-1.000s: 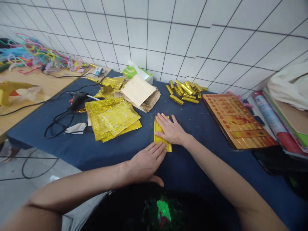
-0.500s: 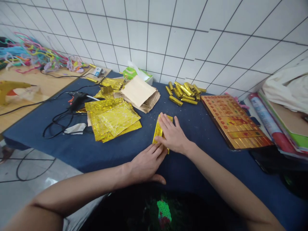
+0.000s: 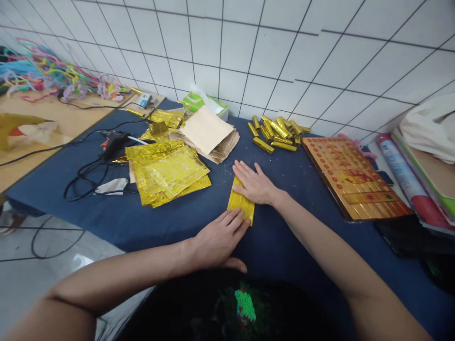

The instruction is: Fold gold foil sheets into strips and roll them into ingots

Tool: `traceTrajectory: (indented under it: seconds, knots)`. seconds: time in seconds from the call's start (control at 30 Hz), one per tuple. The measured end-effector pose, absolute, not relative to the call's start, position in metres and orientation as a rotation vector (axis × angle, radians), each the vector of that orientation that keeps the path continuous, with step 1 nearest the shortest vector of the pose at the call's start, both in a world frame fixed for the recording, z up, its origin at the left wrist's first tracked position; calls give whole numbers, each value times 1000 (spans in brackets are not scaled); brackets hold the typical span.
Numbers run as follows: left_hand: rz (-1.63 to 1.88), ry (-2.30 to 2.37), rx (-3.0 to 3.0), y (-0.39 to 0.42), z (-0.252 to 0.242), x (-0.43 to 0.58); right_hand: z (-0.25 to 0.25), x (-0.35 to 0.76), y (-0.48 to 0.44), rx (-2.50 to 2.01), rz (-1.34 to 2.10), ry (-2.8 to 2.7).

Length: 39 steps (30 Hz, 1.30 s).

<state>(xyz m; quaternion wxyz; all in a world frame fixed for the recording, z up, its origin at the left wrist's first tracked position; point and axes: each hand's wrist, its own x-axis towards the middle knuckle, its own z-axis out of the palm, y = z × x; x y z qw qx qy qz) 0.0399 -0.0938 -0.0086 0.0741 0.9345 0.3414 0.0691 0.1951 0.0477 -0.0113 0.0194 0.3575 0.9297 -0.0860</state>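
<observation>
A folded strip of gold foil paper (image 3: 241, 202) lies on the blue cloth in front of me. My right hand (image 3: 254, 182) rests flat over its far end, fingers stretched out and thumb apart. Across the near end lie the fingers of my left hand (image 3: 222, 237), its thumb spread toward me. Both hands press on the paper from above without gripping it. To the left is a fanned stack of gold foil sheets (image 3: 170, 173). Behind it sits a stack of plain brown paper (image 3: 206, 128). Several rolled gold tubes (image 3: 275, 135) are heaped toward the wall.
A black glue gun (image 3: 113, 144) with its cord lies left of the sheets; a yellow one (image 3: 17, 130) is on the wooden table. Coloured pipe cleaners (image 3: 71, 78) pile behind. A green tissue pack (image 3: 194, 102) stands by the wall. A gold printed box (image 3: 355, 180) is at right.
My right hand has slid slightly away along the strip, so more gold paper shows between the hands. My left hand stays nearly in place. The view has shifted a little.
</observation>
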Motion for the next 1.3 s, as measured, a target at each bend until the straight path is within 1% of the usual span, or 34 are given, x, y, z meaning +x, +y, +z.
traceTrajectory:
  seconds: [0.13,0.37,0.43,0.6,0.77,0.97,1.07,1.17,1.23,1.3]
  knots:
    - [206,1029,2795,-95,-9,39,-17,195,58,1146,-236,2891]
    - [146,990,2723,-79,8,31,-21,196,56,1144,-193,2928]
    - [134,1022,2733,-74,7,31,-21,196,56,1141,-190,2935]
    - [60,908,2788,-77,-6,35,-18,195,56,1137,-196,2937]
    - [44,818,2801,-87,-5,35,-17,194,53,1156,-223,2943]
    - [48,846,2782,-89,-5,35,-11,195,56,1176,-319,2934]
    - [81,850,2776,-89,-7,37,-1,194,45,1245,-294,2969]
    - [95,850,2765,-89,-8,37,3,189,18,1110,-285,3065]
    - [72,869,2743,-90,-8,38,-1,184,1,929,-366,3096]
    - [52,877,2730,-90,-8,38,-6,183,-6,888,-472,3070]
